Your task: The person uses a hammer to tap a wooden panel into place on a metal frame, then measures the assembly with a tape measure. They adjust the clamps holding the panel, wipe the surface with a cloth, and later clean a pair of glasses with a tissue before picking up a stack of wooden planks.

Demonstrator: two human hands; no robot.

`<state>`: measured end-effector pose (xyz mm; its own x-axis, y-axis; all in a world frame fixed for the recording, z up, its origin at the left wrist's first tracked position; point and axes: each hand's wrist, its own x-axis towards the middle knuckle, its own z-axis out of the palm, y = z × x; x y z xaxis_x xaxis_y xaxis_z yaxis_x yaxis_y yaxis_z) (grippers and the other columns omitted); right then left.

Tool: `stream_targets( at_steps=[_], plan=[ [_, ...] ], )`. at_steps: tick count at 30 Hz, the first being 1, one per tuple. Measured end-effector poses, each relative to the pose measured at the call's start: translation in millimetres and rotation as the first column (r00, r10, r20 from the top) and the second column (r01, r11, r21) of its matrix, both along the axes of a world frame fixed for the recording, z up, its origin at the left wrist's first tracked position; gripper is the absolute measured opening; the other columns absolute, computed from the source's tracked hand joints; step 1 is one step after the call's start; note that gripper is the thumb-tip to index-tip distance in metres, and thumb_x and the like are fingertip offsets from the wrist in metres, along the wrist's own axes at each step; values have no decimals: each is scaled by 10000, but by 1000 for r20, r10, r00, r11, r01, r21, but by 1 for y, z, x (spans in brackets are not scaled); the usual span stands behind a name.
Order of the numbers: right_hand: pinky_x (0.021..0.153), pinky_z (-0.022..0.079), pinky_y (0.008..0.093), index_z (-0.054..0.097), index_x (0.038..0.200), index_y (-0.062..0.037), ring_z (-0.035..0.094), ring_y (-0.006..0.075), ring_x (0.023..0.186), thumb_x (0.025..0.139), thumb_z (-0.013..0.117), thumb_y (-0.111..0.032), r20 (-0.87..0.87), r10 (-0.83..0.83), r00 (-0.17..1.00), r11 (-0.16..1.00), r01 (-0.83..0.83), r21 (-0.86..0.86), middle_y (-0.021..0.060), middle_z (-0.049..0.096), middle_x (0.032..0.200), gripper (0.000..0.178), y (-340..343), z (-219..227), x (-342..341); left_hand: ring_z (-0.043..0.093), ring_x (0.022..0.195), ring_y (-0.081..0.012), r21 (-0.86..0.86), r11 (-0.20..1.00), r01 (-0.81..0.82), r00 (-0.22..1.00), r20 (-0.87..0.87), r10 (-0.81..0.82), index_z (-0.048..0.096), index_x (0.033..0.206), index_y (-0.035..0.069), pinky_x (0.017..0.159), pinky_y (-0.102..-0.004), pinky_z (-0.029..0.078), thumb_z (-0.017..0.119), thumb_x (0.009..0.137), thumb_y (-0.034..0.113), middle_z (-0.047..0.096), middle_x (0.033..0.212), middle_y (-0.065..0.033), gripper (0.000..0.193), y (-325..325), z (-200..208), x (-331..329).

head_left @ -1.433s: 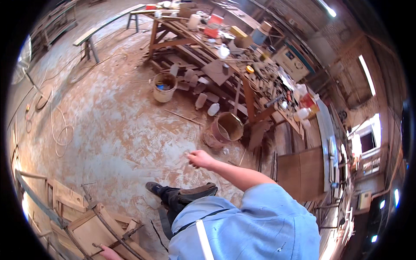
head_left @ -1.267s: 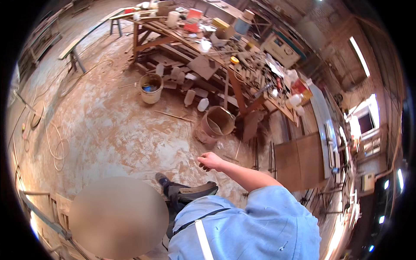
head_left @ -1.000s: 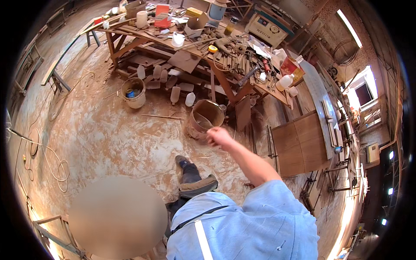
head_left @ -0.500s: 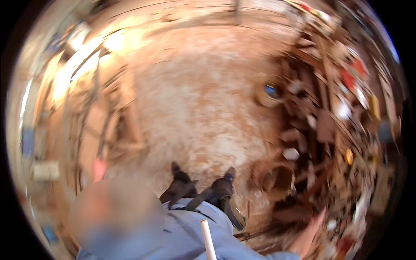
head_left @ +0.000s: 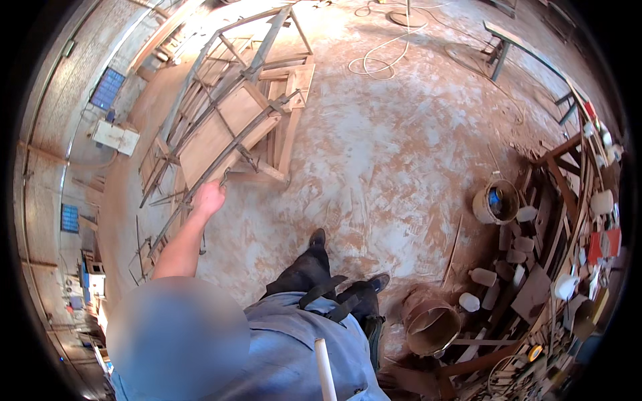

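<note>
My left hand (head_left: pixel 210 197) reaches forward and is closed at the near side of a stack of wooden panels and frames. A small metal end, which looks like part of a bar clamp (head_left: pixel 225 176), pokes out past its fingers. Long dark bar clamps (head_left: pixel 231 145) lie across a pale wooden panel (head_left: pixel 214 134) just ahead of the hand. Wooden frame pieces (head_left: pixel 289 144) stick out on the right of that panel. My right hand is out of view.
On the right stand a bucket (head_left: pixel 496 202) with something blue inside and a larger brown bucket (head_left: pixel 431 324). Beyond them are scrap wood and plastic bottles (head_left: pixel 483 277). A pale hose (head_left: pixel 374 70) lies coiled on the dusty floor, with a low bench (head_left: pixel 528 47) to its right.
The view has swung left and steadied from blur. My left hand now reaches out to the clamped wood; my right hand, seen earlier at the lower right, has left the picture.
</note>
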<state>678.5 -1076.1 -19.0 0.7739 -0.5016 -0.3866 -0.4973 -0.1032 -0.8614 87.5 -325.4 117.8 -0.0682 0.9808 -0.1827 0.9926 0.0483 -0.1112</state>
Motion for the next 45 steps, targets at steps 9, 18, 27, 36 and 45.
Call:
stream_targets(
  at_steps=[9,18,27,36,45],
  plan=[
    [684,494,373,558,910,-93,583,251,801,922,526,-389,-17,154,988,987,-153,40,118,599,890,298,149,65,-42,610,949,-425,64,983,-170,969,192,155,640,1009,43,831,-503,486,541,890,261,646,961,-257,268,96,-34,-81],
    [434,387,321,422,664,-140,444,184,472,921,511,-426,-271,434,859,843,-282,458,14,459,567,395,374,52,-50,602,923,-418,66,961,-270,881,419,219,596,932,11,798,-511,466,549,908,314,636,924,-248,307,231,-82,-126],
    [429,428,312,509,897,-65,469,151,509,979,474,-439,-222,938,267,347,-702,622,27,501,711,385,780,115,-125,642,862,-411,9,941,-338,840,454,297,567,1032,13,753,-518,504,508,930,406,664,875,-235,411,303,-88,-101],
    [408,447,296,477,994,-100,509,148,495,999,480,-303,-148,965,-216,-62,-738,672,43,525,716,203,1103,108,-263,657,794,-402,-9,903,-430,841,360,404,521,1184,-9,720,-512,523,484,899,244,669,860,-227,383,324,-116,-84],
    [414,452,329,438,940,-104,506,164,505,1007,410,-412,-368,755,-542,-64,-620,782,56,532,722,317,1184,55,-366,665,723,-368,-8,869,-494,851,201,485,453,1311,-3,657,-499,545,484,894,239,671,889,-206,483,329,-128,-72]
  ],
)
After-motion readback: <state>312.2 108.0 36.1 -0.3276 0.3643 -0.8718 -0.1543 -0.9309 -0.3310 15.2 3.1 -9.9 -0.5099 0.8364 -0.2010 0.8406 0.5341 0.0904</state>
